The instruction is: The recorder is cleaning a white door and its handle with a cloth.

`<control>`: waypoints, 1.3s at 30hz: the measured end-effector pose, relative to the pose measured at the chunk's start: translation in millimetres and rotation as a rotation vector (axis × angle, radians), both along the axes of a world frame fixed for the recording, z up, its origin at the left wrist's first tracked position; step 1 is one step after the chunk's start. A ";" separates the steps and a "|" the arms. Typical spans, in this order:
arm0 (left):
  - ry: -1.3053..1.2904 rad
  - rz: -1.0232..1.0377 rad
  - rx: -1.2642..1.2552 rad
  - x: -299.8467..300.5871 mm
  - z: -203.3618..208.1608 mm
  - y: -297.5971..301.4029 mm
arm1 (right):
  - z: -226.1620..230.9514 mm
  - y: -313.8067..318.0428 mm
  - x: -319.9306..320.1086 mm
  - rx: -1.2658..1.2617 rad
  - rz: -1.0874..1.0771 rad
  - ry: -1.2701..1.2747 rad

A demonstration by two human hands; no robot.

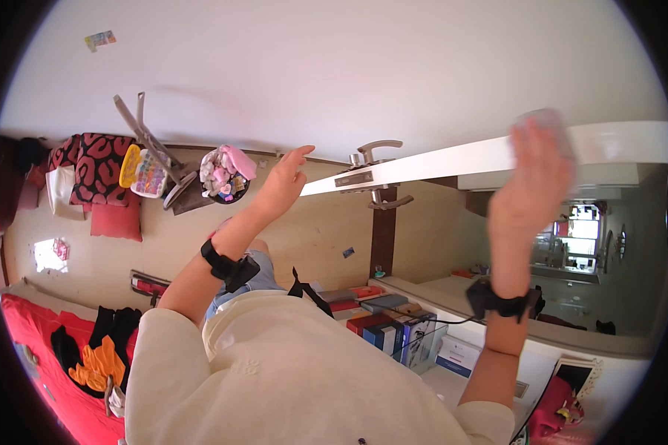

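Note:
My right hand (528,185) is pressed on a greyish cloth (555,127), blurred by motion, against the narrow edge of a white door (453,162). Farther down that edge are a metal latch plate (354,179) and two lever handles (382,145), one on each side. My left hand (283,180) holds nothing; its fingers are partly stretched, beside the lower end of the door edge. Each wrist wears a black band, the left one (230,265) with a small box on it.
At the left are a dark basket of pink items (227,174), a grey folding frame (142,132), a yellow-lidded box (131,165) and patterned cushions (102,169). A red-covered bed (33,334) holds clothes. Books (378,332) fill a shelf to my right. Beyond the door lies another room.

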State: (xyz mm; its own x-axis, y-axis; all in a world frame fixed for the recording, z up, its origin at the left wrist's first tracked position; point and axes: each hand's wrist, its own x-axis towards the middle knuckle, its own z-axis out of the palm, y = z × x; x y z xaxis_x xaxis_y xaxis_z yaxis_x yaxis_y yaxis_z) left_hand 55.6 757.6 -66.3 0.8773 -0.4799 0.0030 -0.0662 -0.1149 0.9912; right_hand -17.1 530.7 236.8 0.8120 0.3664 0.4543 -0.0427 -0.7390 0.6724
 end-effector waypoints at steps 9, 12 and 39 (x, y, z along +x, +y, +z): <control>0.245 -0.128 0.087 10.4 1.6 58.4 | -231.4 30.9 2.2 0.455 0.142 0.531; 0.287 -0.198 -0.124 8.7 5.3 54.7 | -215.9 70.4 -2.0 1.000 0.161 0.662; 0.065 0.059 -0.388 22.2 16.9 -94.3 | -254.0 -109.9 -6.7 0.643 0.047 0.821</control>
